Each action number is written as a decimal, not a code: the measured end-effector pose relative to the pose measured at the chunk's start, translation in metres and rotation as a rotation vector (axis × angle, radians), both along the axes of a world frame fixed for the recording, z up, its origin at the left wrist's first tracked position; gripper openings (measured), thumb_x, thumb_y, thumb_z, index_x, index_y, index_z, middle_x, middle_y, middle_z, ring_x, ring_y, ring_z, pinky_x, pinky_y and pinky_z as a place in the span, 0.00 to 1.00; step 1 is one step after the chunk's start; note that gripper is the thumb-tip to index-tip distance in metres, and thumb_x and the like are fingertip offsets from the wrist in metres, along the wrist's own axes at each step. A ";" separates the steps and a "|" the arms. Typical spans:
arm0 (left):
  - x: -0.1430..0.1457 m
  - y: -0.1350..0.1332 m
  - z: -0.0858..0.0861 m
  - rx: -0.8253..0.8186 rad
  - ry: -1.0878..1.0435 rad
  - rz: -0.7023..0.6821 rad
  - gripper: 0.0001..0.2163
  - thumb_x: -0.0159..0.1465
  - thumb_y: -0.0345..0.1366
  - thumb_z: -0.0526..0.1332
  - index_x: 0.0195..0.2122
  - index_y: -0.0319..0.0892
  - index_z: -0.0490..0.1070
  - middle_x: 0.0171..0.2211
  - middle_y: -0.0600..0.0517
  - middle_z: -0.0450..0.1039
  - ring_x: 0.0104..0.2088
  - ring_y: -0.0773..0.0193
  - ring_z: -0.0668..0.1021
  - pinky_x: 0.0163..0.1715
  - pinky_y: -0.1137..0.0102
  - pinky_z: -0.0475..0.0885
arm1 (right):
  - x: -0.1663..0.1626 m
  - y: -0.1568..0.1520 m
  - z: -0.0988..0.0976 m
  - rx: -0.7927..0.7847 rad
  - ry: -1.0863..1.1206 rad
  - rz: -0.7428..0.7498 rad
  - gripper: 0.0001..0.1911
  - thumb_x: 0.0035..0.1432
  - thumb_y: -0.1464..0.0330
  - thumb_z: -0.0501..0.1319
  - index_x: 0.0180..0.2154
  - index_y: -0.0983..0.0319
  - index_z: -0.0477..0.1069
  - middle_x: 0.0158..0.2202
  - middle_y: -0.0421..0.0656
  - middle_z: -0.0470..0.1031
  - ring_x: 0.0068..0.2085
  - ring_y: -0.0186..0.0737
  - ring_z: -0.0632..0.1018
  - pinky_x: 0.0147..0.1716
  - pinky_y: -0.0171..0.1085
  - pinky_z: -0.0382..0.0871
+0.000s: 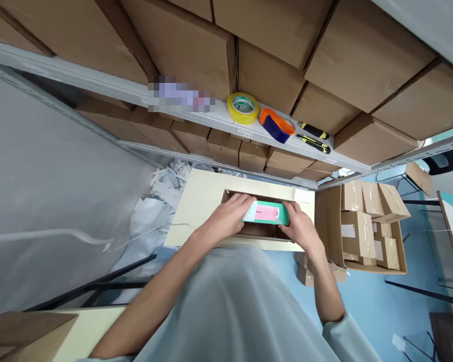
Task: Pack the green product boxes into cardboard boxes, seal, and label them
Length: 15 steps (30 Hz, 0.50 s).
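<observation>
A slim green box (pixel 283 213) with a pink picture on its face lies at the opening of a brown cardboard box (pixel 256 232) on the pale table. My left hand (pixel 230 213) grips the green box's left end, fingers over the top. At its other end, my right hand (pixel 298 226) holds it with the thumb below and fingers above. Both hands reach over the cardboard box's rim. Whether anything lies beneath the green box is hidden.
On the shelf edge (pixel 219 113) lie yellow tape (pixel 243 108), an orange and blue tape dispenser (pixel 276 124) and two cutters (pixel 313 137). Cartons fill the shelves. A large open carton (pixel 332 221) of small boxes stands right. Paper scraps (pixel 166 186) lie left; a white cable (pixel 60 234) hangs there.
</observation>
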State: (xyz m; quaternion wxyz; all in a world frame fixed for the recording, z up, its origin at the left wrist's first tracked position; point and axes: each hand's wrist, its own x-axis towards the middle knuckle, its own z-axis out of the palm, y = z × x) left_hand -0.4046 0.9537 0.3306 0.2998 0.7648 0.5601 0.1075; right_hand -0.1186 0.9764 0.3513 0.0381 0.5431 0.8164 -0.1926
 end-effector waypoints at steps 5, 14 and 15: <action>0.015 0.013 -0.068 -0.107 0.137 -0.058 0.34 0.53 0.18 0.61 0.62 0.47 0.72 0.59 0.41 0.76 0.61 0.43 0.76 0.58 0.54 0.77 | -0.011 0.010 -0.058 -0.068 -0.212 0.072 0.33 0.60 0.71 0.73 0.64 0.63 0.68 0.55 0.58 0.79 0.44 0.58 0.86 0.42 0.46 0.78; 0.045 0.051 -0.148 -0.190 0.334 -0.228 0.29 0.57 0.18 0.70 0.61 0.36 0.72 0.59 0.31 0.78 0.59 0.41 0.81 0.58 0.51 0.79 | -0.051 0.046 -0.121 -0.230 -0.429 0.333 0.32 0.55 0.75 0.76 0.60 0.74 0.70 0.50 0.69 0.83 0.52 0.64 0.86 0.49 0.50 0.81; 0.048 0.054 -0.153 -0.190 0.342 -0.233 0.26 0.59 0.18 0.69 0.59 0.35 0.73 0.57 0.30 0.78 0.58 0.41 0.82 0.57 0.50 0.79 | -0.055 0.047 -0.125 -0.244 -0.425 0.376 0.31 0.56 0.74 0.76 0.59 0.74 0.71 0.49 0.70 0.83 0.51 0.64 0.87 0.48 0.51 0.81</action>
